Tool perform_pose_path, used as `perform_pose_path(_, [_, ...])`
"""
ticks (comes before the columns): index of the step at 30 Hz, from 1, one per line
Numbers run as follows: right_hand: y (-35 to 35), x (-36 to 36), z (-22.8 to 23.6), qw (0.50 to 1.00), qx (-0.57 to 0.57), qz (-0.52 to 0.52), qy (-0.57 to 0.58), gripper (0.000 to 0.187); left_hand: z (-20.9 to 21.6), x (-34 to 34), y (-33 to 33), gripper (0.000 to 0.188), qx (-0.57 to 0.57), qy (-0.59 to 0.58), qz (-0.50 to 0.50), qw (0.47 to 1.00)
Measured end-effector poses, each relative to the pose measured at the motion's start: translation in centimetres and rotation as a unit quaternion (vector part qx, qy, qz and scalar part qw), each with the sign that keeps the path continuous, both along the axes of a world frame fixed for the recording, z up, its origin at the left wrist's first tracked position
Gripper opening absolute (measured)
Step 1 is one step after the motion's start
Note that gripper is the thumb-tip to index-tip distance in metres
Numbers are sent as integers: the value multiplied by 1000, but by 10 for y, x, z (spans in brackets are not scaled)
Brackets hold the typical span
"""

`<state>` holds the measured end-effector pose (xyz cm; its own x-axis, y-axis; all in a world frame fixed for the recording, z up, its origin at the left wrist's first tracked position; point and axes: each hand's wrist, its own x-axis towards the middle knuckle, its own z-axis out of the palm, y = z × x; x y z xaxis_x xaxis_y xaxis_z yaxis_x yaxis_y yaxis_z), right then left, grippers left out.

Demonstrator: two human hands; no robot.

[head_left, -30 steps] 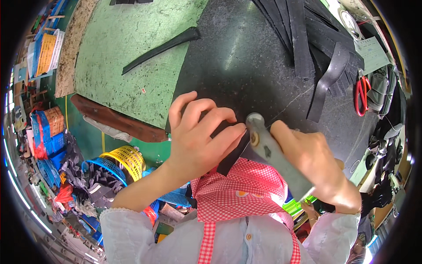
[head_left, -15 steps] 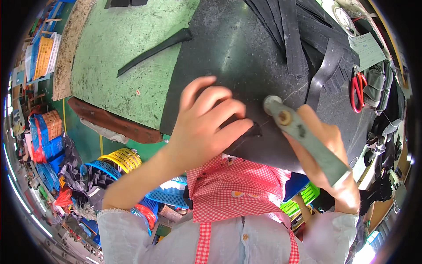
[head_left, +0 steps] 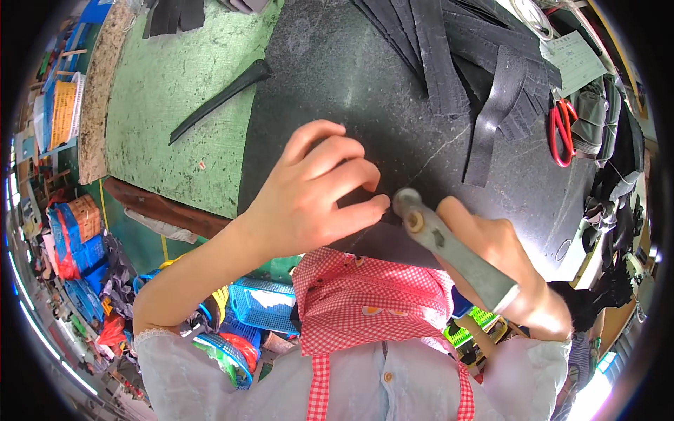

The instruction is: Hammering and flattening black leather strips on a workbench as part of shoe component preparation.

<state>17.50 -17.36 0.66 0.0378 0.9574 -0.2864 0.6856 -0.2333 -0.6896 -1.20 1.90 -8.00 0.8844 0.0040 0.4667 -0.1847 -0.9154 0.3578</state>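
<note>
The left hand (head_left: 316, 193) is pressing down — fingers spread flat — on a black leather piece (head_left: 379, 235) lying at the near edge of the dark stone slab (head_left: 337, 77). Just right, the right hand (head_left: 516, 270) is gripping a grey metal-handled cutting tool (head_left: 449, 245), fingers clamped around its handle.

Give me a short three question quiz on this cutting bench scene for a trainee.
1. True or false: the left hand presses flat on the black sheet.
2. What does the right hand hold? A red scissors, B metal-handled tool, C blue basket.
3. Where do the red scissors lie?

Key:
1. True.
2. B, the metal-handled tool.
3. At the right of the black sheet, beside the black strips, untouched.
</note>
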Motion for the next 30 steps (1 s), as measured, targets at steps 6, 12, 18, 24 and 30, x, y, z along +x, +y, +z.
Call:
perform_pose_path(6, [5,-9,9,999,-29,-1,-36,18,13,2,-3,31,-77,54,41,995])
perform_pose_path(12, [13,-2,8,995,50,18,-82,15,0,-10,-3,29,-8,-2,28,1000])
perform_pose_path(18, [24,-4,10,999,20,30,-36,16,10,-18,13,29,-60,29,30,997])
perform_pose_path(24, [28,-9,8,998,-18,57,-31,17,9,-19,26,34,-107,72,42,991])
perform_pose_path(30, [31,-23,4,997,-10,67,-42,21,4,-30,24,32,-17,7,22,1000])
